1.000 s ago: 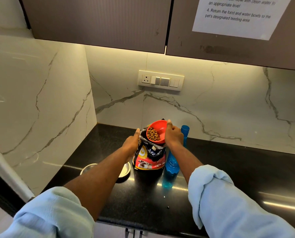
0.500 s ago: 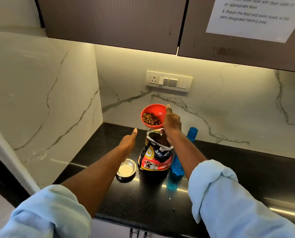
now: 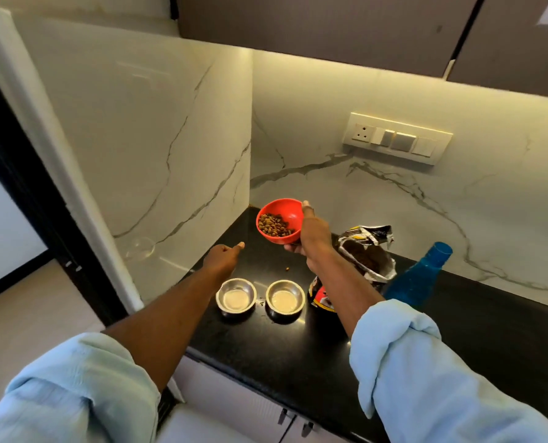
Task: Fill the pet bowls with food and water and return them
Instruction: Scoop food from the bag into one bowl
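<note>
Kibble (image 3: 274,226) lies in the red scoop (image 3: 293,219) held in the grip of the right hand (image 3: 311,233), poised above and beyond two empty steel bowls (image 3: 236,295) (image 3: 285,297) on the table (image 3: 298,346), left hand (image 3: 223,259) loose and empty alongside; lowering close before tipping should limit spills.

Red scoop (image 3: 279,220) of brown kibble (image 3: 274,226), silver bowls (image 3: 236,296), blue bottle (image 3: 421,278), black tabletop (image 3: 490,318), grey-veined white marble wall (image 3: 157,148), pale blue sleeves (image 3: 426,362)
</note>
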A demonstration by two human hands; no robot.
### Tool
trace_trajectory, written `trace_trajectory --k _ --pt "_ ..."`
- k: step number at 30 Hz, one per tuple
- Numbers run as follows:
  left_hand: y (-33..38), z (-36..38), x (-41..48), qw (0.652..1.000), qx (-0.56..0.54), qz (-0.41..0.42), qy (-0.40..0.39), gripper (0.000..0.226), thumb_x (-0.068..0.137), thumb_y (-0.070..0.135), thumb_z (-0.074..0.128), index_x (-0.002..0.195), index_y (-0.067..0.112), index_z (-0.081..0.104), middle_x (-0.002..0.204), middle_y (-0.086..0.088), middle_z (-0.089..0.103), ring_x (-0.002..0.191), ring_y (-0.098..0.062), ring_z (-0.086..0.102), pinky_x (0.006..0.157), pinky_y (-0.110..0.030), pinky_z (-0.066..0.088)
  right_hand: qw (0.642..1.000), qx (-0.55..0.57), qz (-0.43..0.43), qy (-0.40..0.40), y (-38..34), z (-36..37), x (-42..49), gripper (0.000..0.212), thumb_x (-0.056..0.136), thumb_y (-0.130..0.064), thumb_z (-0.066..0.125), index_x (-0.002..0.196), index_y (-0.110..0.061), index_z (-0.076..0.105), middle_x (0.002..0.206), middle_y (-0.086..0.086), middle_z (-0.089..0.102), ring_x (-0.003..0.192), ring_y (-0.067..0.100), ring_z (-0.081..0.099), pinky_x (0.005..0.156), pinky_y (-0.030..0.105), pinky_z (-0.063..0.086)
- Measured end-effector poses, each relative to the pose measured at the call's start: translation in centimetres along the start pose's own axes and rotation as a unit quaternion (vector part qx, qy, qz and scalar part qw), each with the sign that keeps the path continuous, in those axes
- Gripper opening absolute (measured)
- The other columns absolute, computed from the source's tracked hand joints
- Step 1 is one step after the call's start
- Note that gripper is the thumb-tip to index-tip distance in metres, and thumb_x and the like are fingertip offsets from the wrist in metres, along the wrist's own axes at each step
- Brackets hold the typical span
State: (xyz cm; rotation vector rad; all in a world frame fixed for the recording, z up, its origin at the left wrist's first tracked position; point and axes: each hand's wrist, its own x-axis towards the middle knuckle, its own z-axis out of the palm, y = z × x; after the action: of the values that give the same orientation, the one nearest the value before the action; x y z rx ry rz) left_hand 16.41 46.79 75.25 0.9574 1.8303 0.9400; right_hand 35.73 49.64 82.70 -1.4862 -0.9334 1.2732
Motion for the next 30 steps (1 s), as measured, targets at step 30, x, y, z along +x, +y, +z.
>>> trace_trajectory --k 30 --pt "-12.7 -0.9 2.1 0.987 0.038 -0.153 0.041 0.008 0.094 0.012 0.073 0.087 0.011 0.077 0.084 -0.010 0.079 0.077 -0.021 0.080 0.089 -0.042 0.066 0.937 -0.325 -0.108 -0.068 14.8 5.3 1.5 0.045 0.098 -0.062 0.062 0.132 -0.033 0.066 0.125 -0.006 0.071 0.114 0.016 0.065 0.090 0.037 0.058"
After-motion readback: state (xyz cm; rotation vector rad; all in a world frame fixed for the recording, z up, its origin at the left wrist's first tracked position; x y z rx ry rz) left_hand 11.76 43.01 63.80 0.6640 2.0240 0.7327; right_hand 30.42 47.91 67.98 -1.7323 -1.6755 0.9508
